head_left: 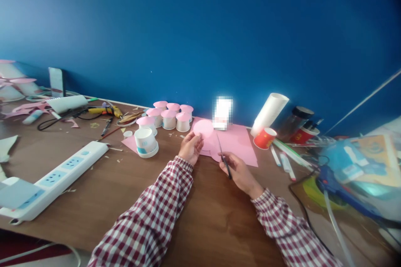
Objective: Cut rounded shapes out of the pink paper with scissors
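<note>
My left hand (191,147) pinches a round pink paper disc (204,128) and holds it just above the wooden table. My right hand (238,171) is closed round a pair of small dark scissors (223,157), whose blades point up and away towards the disc. Under both lies a pink paper sheet (236,142) with curved cut-outs along its near edge. Both forearms wear red and white checked sleeves.
Several white paper cups with pink lids (171,116) stand behind an upturned cup (145,142). A white power strip (53,177) lies at the left, a yellow glue gun (105,111) behind it. At the right are a red cup (265,137), a white roll (269,112), markers (286,162) and a blue glue gun (340,183).
</note>
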The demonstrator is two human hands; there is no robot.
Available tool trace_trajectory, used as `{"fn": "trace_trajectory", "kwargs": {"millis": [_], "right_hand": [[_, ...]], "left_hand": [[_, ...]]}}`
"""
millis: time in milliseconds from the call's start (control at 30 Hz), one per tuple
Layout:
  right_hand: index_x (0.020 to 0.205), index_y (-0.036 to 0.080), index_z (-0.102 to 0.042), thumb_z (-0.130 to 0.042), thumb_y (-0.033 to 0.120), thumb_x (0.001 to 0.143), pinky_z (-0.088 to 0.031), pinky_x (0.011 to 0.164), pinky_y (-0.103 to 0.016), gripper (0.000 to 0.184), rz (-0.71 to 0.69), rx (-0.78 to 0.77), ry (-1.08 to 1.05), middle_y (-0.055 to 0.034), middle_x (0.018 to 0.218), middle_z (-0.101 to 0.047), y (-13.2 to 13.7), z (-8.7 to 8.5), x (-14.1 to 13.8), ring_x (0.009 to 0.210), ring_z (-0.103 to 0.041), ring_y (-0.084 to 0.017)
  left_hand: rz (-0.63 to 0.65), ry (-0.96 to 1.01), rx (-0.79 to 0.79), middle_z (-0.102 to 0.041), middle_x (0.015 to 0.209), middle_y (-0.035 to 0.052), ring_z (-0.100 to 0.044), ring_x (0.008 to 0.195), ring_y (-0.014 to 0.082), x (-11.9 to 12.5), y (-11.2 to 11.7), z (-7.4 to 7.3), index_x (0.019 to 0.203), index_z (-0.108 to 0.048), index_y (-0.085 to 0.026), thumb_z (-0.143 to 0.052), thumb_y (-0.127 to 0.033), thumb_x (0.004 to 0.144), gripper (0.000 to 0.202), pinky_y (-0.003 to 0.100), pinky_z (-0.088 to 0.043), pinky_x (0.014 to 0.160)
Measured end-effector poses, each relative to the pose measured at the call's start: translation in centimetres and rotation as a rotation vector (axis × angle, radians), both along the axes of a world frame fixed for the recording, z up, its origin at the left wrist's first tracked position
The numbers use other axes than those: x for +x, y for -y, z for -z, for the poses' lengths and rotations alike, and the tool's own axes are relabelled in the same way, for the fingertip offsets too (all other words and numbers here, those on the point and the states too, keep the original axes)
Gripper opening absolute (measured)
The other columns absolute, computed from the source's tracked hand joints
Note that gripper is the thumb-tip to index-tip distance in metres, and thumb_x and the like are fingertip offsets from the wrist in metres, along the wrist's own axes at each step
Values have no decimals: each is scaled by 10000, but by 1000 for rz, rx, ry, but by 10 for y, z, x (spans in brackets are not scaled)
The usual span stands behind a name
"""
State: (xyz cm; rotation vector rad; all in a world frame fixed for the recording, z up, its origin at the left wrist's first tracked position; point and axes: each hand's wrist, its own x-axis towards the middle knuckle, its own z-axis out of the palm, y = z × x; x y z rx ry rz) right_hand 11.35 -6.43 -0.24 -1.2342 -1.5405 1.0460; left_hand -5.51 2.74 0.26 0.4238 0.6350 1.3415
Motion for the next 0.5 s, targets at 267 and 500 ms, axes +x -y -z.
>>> {"fn": "trace_trajectory", "kwargs": {"millis": [267,500], "right_hand": [[1057,163,-583,-614,393,803,-479,703,-277,344,-26,-50,55,-31,832,-599,-1,1,-5,749,-560,-148],[1071,159,-588,-602,405,807,-494,716,-287,360,-10,-11,111,-43,849,-623,0,2,-5,766,-584,-168]], "left_hand": [[75,75,-79,-624,666,-14,-601,553,57,4,7,-4,745,-575,-148,-718,-141,674,160,159,-523,558],[42,-336,-10,-584,610,-7,-555,498,48,13,8,4,758,-594,-121,-752,-217,637,220,133,-455,462]]}}
